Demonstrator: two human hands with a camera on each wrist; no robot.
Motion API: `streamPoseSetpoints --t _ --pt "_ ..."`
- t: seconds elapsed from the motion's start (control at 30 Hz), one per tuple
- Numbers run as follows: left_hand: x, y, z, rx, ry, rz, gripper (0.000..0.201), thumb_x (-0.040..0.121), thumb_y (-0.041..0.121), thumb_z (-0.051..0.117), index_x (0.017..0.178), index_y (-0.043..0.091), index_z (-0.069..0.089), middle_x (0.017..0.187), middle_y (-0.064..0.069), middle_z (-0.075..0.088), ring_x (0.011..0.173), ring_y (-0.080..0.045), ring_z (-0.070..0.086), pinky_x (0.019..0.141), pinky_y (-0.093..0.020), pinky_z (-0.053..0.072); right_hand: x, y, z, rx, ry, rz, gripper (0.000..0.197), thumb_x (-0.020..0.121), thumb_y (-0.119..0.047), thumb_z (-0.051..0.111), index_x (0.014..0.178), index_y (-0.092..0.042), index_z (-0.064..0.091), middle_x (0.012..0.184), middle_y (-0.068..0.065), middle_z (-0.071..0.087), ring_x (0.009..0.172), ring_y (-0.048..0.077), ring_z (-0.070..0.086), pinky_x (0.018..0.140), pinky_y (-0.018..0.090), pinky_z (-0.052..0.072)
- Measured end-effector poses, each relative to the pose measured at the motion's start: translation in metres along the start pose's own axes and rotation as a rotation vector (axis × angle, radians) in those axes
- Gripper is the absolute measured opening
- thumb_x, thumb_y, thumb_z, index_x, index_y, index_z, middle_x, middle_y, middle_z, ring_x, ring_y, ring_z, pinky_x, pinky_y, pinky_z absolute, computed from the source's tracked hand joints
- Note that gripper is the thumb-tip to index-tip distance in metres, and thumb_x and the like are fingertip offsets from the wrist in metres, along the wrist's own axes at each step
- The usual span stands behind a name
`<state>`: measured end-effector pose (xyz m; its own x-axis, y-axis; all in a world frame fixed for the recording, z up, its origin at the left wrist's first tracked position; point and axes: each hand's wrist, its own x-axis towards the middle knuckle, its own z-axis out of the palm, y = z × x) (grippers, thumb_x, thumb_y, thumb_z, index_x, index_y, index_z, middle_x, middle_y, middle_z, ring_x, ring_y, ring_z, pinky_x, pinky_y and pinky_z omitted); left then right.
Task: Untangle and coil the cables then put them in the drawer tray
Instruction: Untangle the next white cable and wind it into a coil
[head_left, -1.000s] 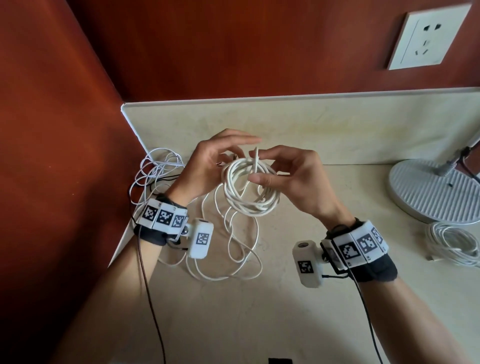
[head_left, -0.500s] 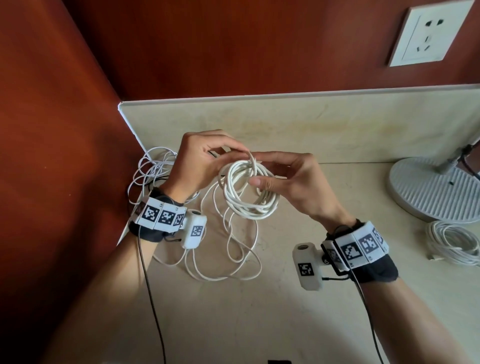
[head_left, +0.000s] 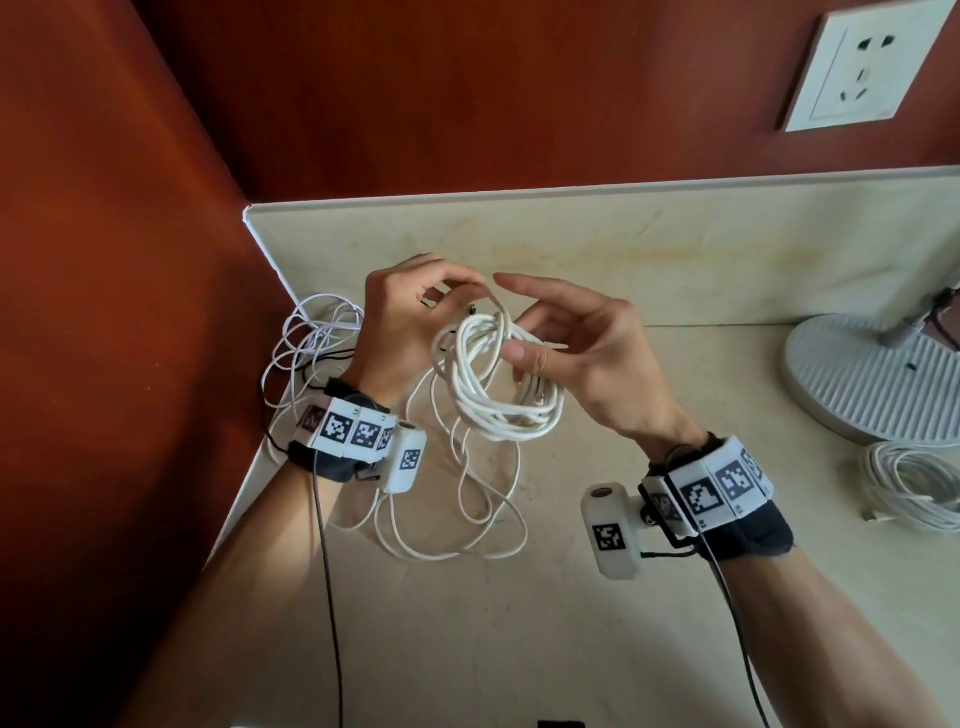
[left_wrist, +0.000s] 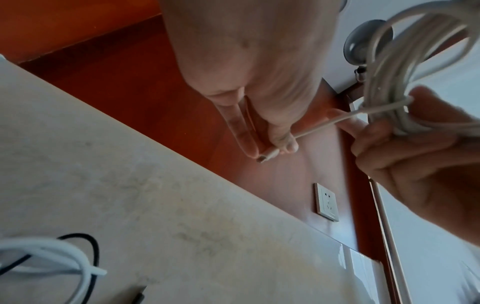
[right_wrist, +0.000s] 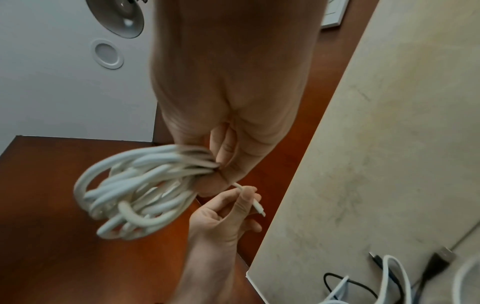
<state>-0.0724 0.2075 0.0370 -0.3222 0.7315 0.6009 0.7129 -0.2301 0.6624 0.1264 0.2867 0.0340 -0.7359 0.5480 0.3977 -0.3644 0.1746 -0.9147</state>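
The right hand (head_left: 587, 358) pinches the coil (head_left: 493, 384), whose far side its palm hides. The left hand (head_left: 400, 322) pinches the plug end (left_wrist: 267, 157), which points away from the right grip.

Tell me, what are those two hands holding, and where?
Right hand grips the white cable coil at its bunched side; left hand pinches the cable's plug end in its fingers.

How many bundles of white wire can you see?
3: one coil held in the right hand, one loose tangle in the left corner, one coiled by the round base. Others may be hidden.
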Motion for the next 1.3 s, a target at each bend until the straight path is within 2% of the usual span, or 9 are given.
streamPoseSetpoints --t 0.2,0.3,0.47,0.6,0.8,0.9,1.0,1.13,1.3 --pt "-0.010 0.002 0.017 -0.136 -0.123 -0.199 0.008 0.084 0.013 0.085 0.083 0.020 0.081 0.073 0.011 0.076 0.069 0.001 0.066 0.061 -0.027 0.053 0.001 -0.001 -0.008 -0.046 0.228 -0.061 0.041 0.086 -0.003 0.079 0.126 -0.001 0.069 0.087 0.007 0.078 0.073 0.017 0.072 0.070 0.028 0.059" --pt "-0.018 0.011 0.025 -0.319 -0.159 -0.359 0.012 0.083 -0.005 0.080 0.086 0.006 0.078 0.072 0.010 0.076 0.070 0.000 0.070 0.067 -0.017 0.054 0.002 -0.001 -0.009 -0.088 0.280 -0.069 0.033 0.087 -0.005 0.081 0.118 -0.002 0.072 0.086 -0.004 0.077 0.077 0.012 0.073 0.074 0.025 0.057" --pt "-0.026 0.022 0.026 -0.657 -0.247 -0.673 0.038 0.081 0.004 0.076 0.115 -0.010 0.068 0.110 -0.025 0.073 0.091 -0.023 0.074 0.075 -0.030 0.061 0.002 -0.003 -0.003 -0.154 0.269 -0.079 0.030 0.088 -0.010 0.082 0.115 -0.005 0.070 0.080 -0.007 0.071 0.078 0.020 0.073 0.075 0.039 0.061" --pt "-0.023 0.025 0.023 -0.822 -0.210 -0.824 0.022 0.075 0.009 0.068 0.093 0.012 0.080 0.107 -0.014 0.072 0.089 -0.020 0.072 0.076 -0.032 0.062 0.002 -0.007 -0.005 -0.210 0.208 -0.120 0.030 0.090 -0.010 0.080 0.117 -0.008 0.069 0.082 0.011 0.066 0.074 0.033 0.070 0.070 0.050 0.061" --pt "-0.013 0.026 0.018 -0.792 -0.175 -0.801 0.015 0.096 -0.006 0.055 0.103 -0.001 0.068 0.083 -0.008 0.075 0.071 -0.016 0.073 0.066 -0.024 0.059 0.002 -0.007 -0.007 -0.248 0.156 -0.144 0.027 0.091 -0.008 0.079 0.116 -0.007 0.070 0.084 0.007 0.068 0.080 0.041 0.068 0.069 0.061 0.057" --pt "-0.002 0.022 0.012 -0.766 -0.168 -0.822 0.024 0.099 -0.007 0.048 0.110 -0.004 0.069 0.092 -0.012 0.074 0.077 -0.015 0.070 0.069 -0.022 0.057 0.002 -0.003 -0.006 -0.260 0.140 -0.128 0.026 0.091 -0.009 0.079 0.115 -0.011 0.071 0.097 0.015 0.072 0.087 0.043 0.069 0.071 0.063 0.057" --pt "-0.003 0.025 0.012 -0.807 -0.246 -0.885 0.027 0.102 -0.003 0.042 0.105 0.001 0.068 0.076 -0.004 0.072 0.066 -0.010 0.067 0.062 -0.020 0.056 0.002 -0.003 -0.006 -0.290 0.154 -0.111 0.025 0.091 -0.009 0.079 0.115 -0.010 0.071 0.089 0.007 0.070 0.081 0.035 0.069 0.069 0.052 0.059" --pt "-0.013 0.026 0.013 -1.019 -0.380 -0.926 0.006 0.082 0.021 0.083 0.084 0.015 0.082 0.072 0.001 0.071 0.064 -0.008 0.068 0.068 -0.023 0.060 0.002 -0.003 -0.006 -0.344 0.139 -0.108 0.025 0.091 -0.008 0.080 0.114 -0.010 0.072 0.095 -0.002 0.073 0.081 0.024 0.070 0.072 0.046 0.060" --pt "-0.020 0.015 0.010 -1.146 -0.495 -0.821 0.049 0.049 0.037 0.102 0.089 0.016 0.084 0.079 0.000 0.075 0.075 -0.010 0.074 0.078 -0.030 0.062 0.001 -0.005 -0.004 -0.424 0.118 -0.130 0.027 0.090 -0.013 0.082 0.113 -0.025 0.073 0.115 0.000 0.075 0.090 0.025 0.073 0.077 0.050 0.060"
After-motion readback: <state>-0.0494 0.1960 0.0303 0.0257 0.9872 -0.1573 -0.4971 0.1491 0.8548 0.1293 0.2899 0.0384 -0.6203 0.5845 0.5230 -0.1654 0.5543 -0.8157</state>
